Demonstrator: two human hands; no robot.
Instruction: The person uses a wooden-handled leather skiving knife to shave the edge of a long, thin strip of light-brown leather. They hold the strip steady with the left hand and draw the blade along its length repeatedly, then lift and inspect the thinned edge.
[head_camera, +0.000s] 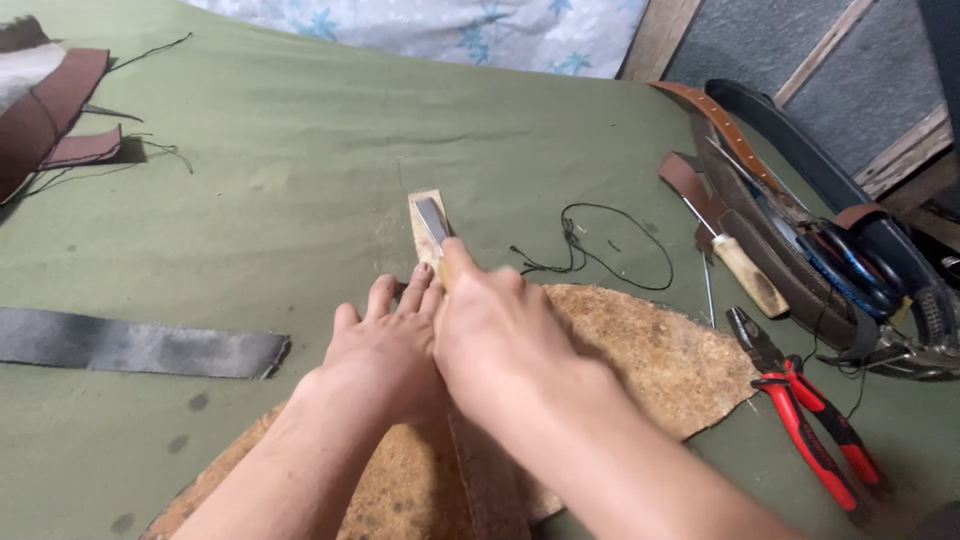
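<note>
My right hand (505, 335) is closed around the handle of a flat-bladed skiving knife (433, 222), whose metal blade lies on the far end of a narrow tan leather strip (424, 210). My left hand (385, 345) lies flat, fingers together, pressing the strip down just behind the blade. The strip runs back under both hands across a round, rough brown board (660, 350). Most of the strip is hidden by my hands.
Red-handled pliers (810, 420), a wooden-handled awl (740, 265), black thread (600, 250) and a heap of leather belts (800, 230) lie at the right. A dark grey strap (140, 345) rests at the left, brown leather pieces (50, 120) at the far left. Green cloth (300, 150) covers the surface.
</note>
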